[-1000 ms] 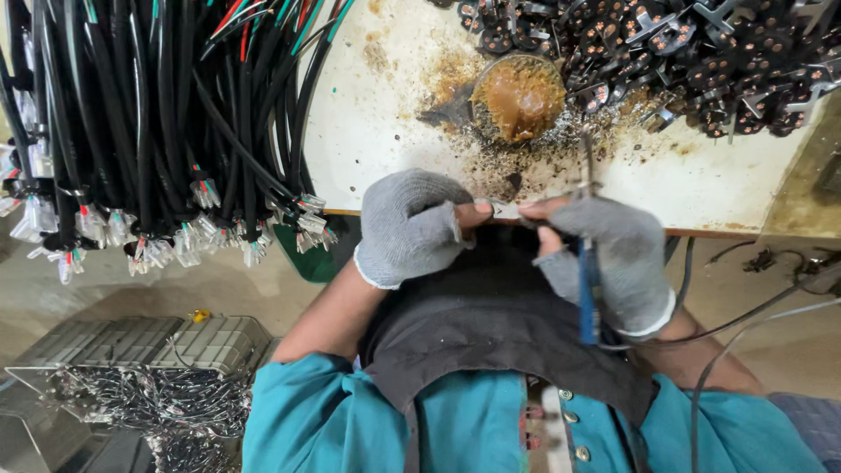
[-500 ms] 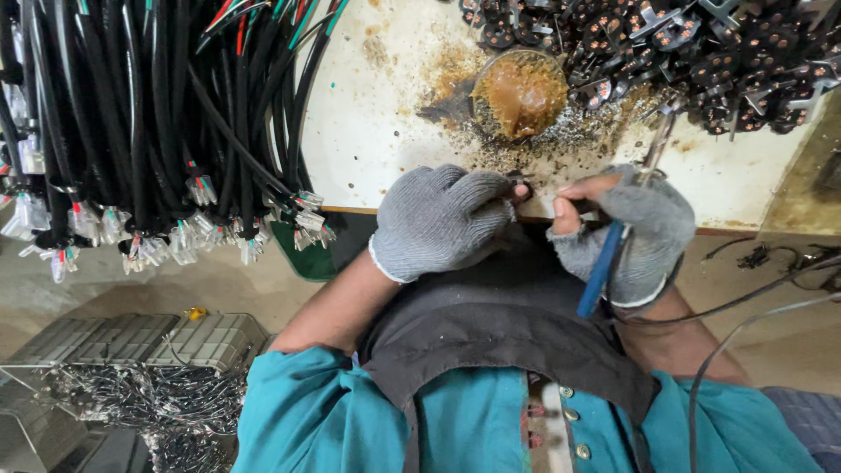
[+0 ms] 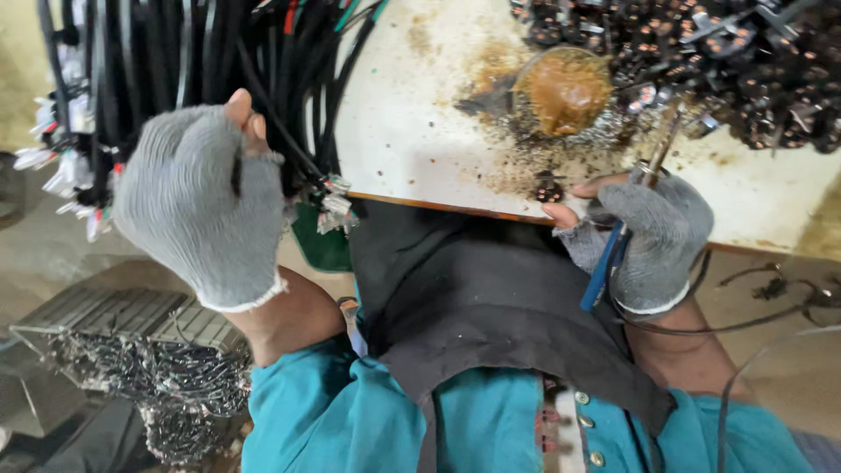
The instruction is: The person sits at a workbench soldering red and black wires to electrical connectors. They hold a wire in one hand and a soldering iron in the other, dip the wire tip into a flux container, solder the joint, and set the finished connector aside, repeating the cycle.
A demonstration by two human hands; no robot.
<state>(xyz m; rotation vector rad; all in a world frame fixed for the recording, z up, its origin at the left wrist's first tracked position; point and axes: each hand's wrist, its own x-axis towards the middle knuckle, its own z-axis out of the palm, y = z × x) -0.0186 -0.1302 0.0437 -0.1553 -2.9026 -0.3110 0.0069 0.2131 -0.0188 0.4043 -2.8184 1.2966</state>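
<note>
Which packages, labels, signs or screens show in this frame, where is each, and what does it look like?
No package, sign or screen shows.
Small tags: pale slips at the ends of the black cables, off the table edge; too small to make out.
More pale tags: left edge, beside the raised left hand.
The right hand holds a blue-handled tool, with no label showing.

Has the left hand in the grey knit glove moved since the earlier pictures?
Yes. The left hand in the grey knit glove has left the white table's edge near the right hand and gone left, to the hanging black cables.
</note>
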